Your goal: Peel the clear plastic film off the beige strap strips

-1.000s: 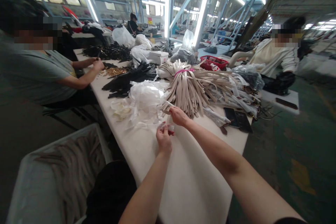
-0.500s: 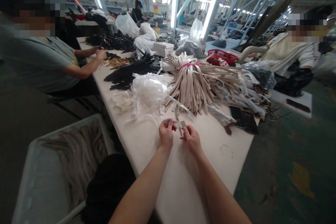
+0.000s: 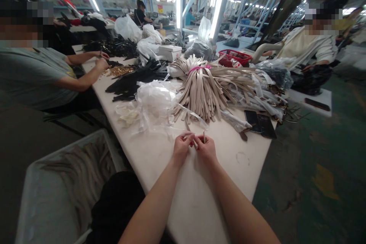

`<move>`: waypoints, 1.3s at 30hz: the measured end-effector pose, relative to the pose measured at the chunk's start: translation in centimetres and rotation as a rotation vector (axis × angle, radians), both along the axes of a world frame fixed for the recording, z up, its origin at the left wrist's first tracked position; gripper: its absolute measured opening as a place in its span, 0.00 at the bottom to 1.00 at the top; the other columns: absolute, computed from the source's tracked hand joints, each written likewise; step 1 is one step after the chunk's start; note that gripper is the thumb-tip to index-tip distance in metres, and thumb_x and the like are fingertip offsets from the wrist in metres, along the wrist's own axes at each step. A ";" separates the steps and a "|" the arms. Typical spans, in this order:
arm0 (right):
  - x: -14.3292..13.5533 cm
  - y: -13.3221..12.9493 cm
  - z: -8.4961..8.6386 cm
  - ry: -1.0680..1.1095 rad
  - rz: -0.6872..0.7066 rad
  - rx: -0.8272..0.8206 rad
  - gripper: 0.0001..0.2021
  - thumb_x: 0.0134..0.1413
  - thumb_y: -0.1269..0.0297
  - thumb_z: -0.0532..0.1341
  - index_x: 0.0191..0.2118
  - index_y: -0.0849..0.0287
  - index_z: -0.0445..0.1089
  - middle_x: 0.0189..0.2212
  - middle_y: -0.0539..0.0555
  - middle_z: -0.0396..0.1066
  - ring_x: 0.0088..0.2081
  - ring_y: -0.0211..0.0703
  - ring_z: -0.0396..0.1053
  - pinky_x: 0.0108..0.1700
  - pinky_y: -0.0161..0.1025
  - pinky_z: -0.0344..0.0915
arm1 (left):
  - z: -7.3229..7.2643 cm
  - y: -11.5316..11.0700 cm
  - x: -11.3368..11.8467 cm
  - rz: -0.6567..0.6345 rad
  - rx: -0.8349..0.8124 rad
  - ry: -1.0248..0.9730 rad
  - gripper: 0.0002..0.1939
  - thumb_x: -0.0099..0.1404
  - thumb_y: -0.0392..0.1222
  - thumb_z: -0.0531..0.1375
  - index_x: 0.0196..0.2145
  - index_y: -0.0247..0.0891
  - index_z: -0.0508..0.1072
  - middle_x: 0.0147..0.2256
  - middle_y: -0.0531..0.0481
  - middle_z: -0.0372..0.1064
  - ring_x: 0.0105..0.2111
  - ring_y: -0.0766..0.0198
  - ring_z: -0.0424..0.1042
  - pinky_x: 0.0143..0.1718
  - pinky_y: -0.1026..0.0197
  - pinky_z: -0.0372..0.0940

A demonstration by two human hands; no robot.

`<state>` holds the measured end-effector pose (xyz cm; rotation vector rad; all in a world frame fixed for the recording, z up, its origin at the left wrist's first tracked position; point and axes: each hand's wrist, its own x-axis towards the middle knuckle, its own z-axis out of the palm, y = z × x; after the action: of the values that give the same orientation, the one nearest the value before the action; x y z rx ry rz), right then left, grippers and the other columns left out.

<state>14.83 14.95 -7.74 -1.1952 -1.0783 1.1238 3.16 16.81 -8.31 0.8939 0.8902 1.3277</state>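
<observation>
My left hand [image 3: 182,148] and my right hand [image 3: 206,148] meet fingertip to fingertip above the white table [image 3: 228,167]. A beige strap end [image 3: 204,136] stands up from the closed fingers of my right hand. My left hand is pinched around something pale and thin, too small to name. Just beyond the hands lies a large bundle of beige straps [image 3: 200,99], bound with a pink tie [image 3: 199,68]. A heap of clear plastic wrap [image 3: 156,101] sits to the left of the bundle.
Black straps [image 3: 134,80], a white box [image 3: 170,52] and a red basket [image 3: 234,58] are farther back. Dark phone-like objects [image 3: 253,120] lie at the right edge. A bin of straps [image 3: 37,175] stands at lower left. People sit on both sides.
My hands have come together, and the strap piece in my right hand has turned more edge-on. The whole view has shifted, so the table and its things appear farther left.
</observation>
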 end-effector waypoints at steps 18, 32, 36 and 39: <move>0.0 -1.2 0.4 -0.213 0.069 0.052 0.19 0.64 0.47 0.53 0.29 0.56 0.65 0.22 0.47 0.62 0.24 0.38 0.61 0.27 0.33 0.60 | -0.1 0.6 -0.9 0.098 -0.189 -0.322 0.15 0.54 0.47 0.72 0.30 0.33 0.74 0.26 0.52 0.69 0.23 0.72 0.65 0.26 0.67 0.61; 0.7 -1.3 1.4 -0.467 0.004 0.150 0.18 0.65 0.53 0.54 0.30 0.58 0.71 0.21 0.47 0.63 0.24 0.38 0.59 0.29 0.34 0.54 | -0.2 0.7 -0.6 0.060 -0.164 -0.261 0.15 0.55 0.48 0.71 0.29 0.33 0.75 0.26 0.51 0.69 0.23 0.71 0.64 0.26 0.66 0.60; 0.7 -1.4 1.3 -0.488 -0.002 0.158 0.18 0.65 0.53 0.54 0.31 0.58 0.72 0.21 0.48 0.64 0.24 0.38 0.59 0.29 0.34 0.54 | -0.5 0.7 -0.5 0.077 -0.163 -0.271 0.15 0.55 0.47 0.71 0.29 0.33 0.75 0.25 0.51 0.68 0.22 0.71 0.64 0.26 0.66 0.60; 0.8 -1.4 1.3 -0.467 -0.067 0.151 0.17 0.65 0.53 0.54 0.32 0.58 0.72 0.23 0.49 0.66 0.25 0.39 0.60 0.29 0.34 0.54 | -0.6 0.8 -0.5 0.103 -0.157 -0.264 0.15 0.55 0.47 0.71 0.28 0.33 0.75 0.25 0.52 0.68 0.22 0.72 0.64 0.25 0.67 0.59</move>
<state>15.68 13.56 -6.41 -1.3972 -1.4348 0.7105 2.66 17.56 -8.88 0.5423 0.8286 1.4057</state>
